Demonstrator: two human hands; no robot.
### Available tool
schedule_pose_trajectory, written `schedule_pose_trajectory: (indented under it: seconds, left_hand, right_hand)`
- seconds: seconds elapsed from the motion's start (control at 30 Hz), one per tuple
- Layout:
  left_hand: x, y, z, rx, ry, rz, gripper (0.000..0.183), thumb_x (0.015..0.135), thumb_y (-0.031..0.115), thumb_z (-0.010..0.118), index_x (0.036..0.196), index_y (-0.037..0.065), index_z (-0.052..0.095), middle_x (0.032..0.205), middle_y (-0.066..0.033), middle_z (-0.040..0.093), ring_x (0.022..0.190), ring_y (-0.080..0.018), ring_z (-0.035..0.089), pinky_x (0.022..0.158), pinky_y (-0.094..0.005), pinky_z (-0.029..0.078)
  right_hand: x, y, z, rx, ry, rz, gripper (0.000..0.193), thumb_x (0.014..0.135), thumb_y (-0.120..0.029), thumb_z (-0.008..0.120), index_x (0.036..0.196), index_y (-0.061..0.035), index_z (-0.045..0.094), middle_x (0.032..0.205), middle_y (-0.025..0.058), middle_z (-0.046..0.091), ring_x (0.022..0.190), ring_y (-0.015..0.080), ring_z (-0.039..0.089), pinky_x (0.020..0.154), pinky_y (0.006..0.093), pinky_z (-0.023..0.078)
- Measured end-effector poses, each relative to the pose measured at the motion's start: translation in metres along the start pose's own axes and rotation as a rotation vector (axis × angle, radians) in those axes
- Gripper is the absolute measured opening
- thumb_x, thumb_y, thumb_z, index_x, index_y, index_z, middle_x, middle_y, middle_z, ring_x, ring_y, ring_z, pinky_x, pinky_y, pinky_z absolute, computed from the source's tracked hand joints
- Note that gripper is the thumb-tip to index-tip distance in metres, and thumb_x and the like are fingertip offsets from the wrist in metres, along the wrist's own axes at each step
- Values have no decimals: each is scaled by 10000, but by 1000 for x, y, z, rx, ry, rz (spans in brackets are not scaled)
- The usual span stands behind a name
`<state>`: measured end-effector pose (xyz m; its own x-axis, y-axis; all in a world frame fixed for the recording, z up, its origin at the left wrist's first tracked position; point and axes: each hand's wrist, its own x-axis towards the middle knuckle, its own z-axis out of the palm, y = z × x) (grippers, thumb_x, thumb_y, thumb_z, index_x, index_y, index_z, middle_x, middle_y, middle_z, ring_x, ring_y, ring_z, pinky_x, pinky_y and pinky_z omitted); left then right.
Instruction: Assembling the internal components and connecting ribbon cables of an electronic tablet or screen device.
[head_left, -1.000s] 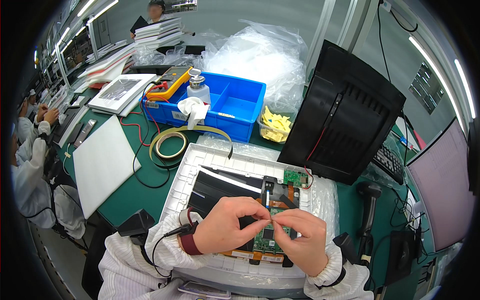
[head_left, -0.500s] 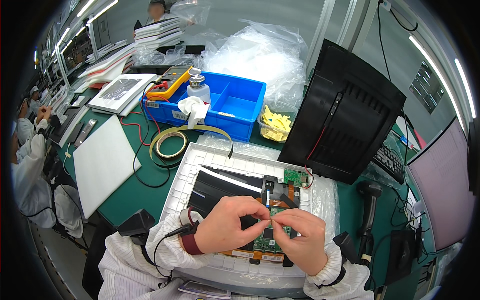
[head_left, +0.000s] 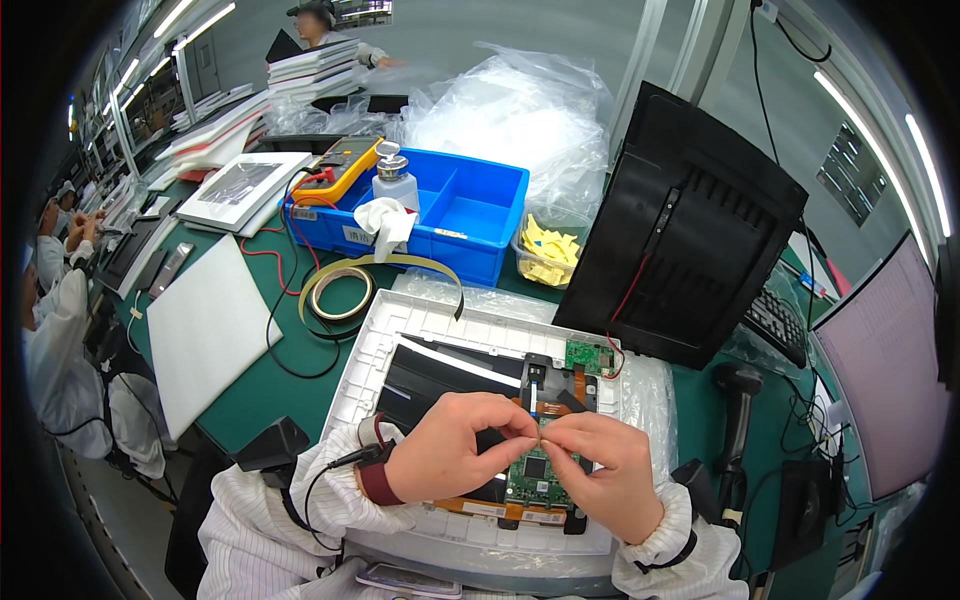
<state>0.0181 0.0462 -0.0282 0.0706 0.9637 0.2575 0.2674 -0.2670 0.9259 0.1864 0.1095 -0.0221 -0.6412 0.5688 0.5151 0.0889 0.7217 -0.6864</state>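
We hold our left hand [head_left: 455, 450] and right hand [head_left: 605, 470] together above the green circuit board [head_left: 533, 488], thumbs and forefingers pinched closed; what they grip, if anything, we cannot tell. The board sits inside the white plastic housing [head_left: 430, 313], laid on clear film [head_left: 655, 390], probably against scratches. Beyond, the black cover [head_left: 690, 240] leans upright, perhaps so its red wire [head_left: 628, 298] reaches the smaller board [head_left: 590, 355].

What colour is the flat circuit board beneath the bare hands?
The flat circuit board is green, best in the head view.
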Motion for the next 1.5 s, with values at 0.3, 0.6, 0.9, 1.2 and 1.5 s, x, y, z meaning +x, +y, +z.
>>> schedule_pose_trajectory:
  seconds: [0.3, 0.6, 0.9, 1.2, 1.5]
  left_hand:
    - [1, 0, 1, 103, 56, 69, 79, 739, 51, 615, 800, 2, 601, 717, -87, 601, 644, -169, 582, 604, -261, 463]
    - [0, 0, 2, 115, 63, 77, 90, 725, 58, 619, 791, 0, 598, 726, -96, 603, 652, -179, 585, 619, -261, 469]
    - [0, 2, 5, 192, 114, 135, 126, 671, 39, 651, 784, 5, 606, 748, -87, 611, 681, -195, 588, 624, -266, 468]
    - [1, 1, 5, 212, 140, 128, 98, 690, 10, 625, 785, -11, 614, 731, -97, 622, 662, -201, 598, 604, -266, 469]
    - [48, -8, -27, 12, 121, -182, 90, 787, 31, 576, 817, -48, 607, 784, -72, 633, 714, -81, 585, 618, -193, 464]
  right_hand:
    - [-2, 1, 4, -101, 32, -64, 124, 676, -13, 649, 798, -1, 634, 780, 103, 627, 664, 238, 609, 588, 289, 488]
    - [-3, 0, 5, -79, 46, -7, 86, 655, 2, 644, 734, 6, 610, 731, 104, 620, 630, 236, 604, 566, 288, 481]
    - [-1, -1, 3, 4, 43, 65, 67, 661, 6, 632, 719, 14, 602, 690, 101, 607, 578, 195, 588, 503, 254, 462]
    - [-1, -1, 0, 111, 6, 170, 59, 683, 11, 626, 739, 21, 611, 719, 83, 614, 605, 131, 586, 532, 216, 469]
    - [7, 7, -24, 635, 77, 574, 92, 788, -34, 572, 841, 30, 612, 759, 112, 628, 660, 124, 584, 635, 221, 478]
